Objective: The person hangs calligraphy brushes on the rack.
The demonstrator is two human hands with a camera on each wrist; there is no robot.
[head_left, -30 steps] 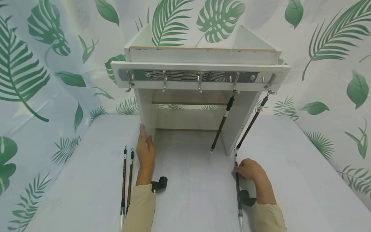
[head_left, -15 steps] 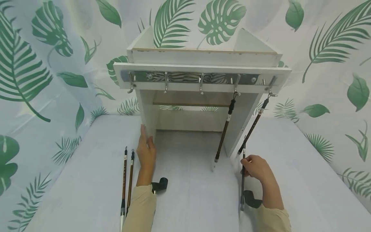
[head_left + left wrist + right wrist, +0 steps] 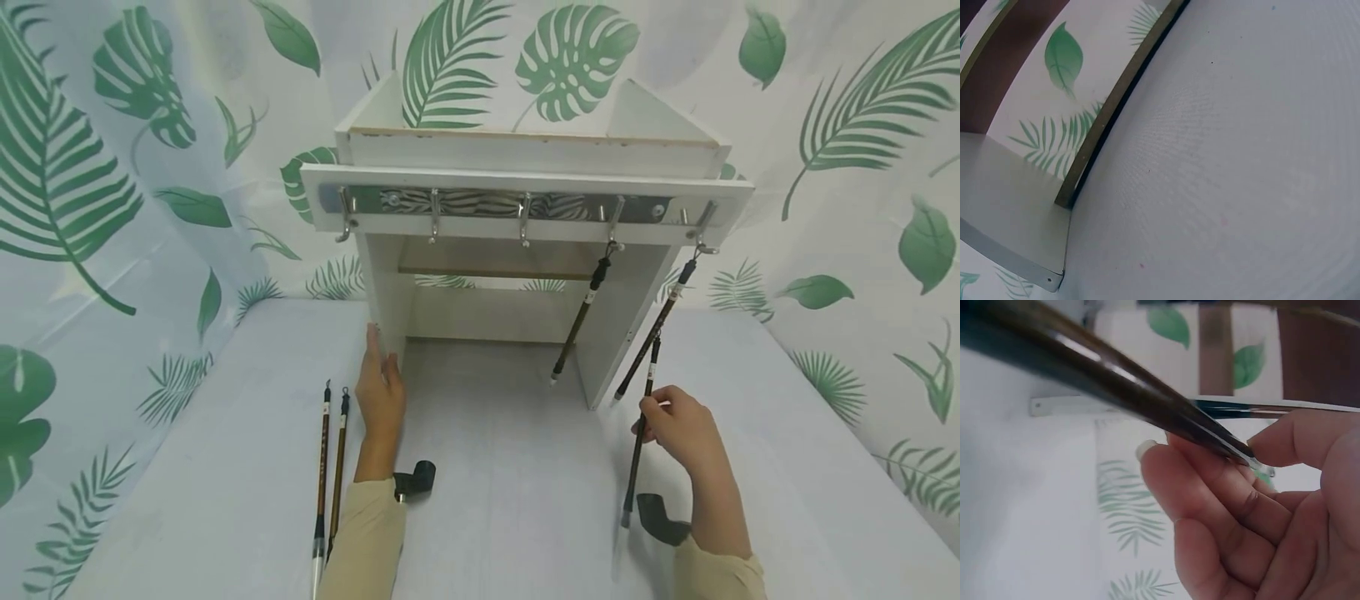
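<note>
My right hand point(image 3: 681, 423) pinches a dark-handled calligraphy brush point(image 3: 635, 471) between thumb and fingers, its looped end up and pale bristles down. In the right wrist view that brush point(image 3: 1104, 372) runs slantwise across the picture to the thumb. On the left, my left hand point(image 3: 381, 400) rests with straight fingers against the side panel point(image 3: 384, 287) of a white rack. The left wrist view leaves this hand out. Two brushes hang by their loops from the rack's hooks: an inner brush point(image 3: 581, 321) and an outer brush point(image 3: 660, 321), whose lower part is close to the held one.
Along the rack's front runs a hook rail point(image 3: 480, 204) with several metal hooks. Two more brushes, one longer point(image 3: 322, 467) and one shorter point(image 3: 340, 467), lie on the white table point(image 3: 495, 500) left of my left forearm. Black wrist mounts show beside both forearms.
My right hand has lifted the brush up and to the right, tilting it toward the outer hanging brush. The left hand stays at the side panel. The inner hanging brush has been swaying.
</note>
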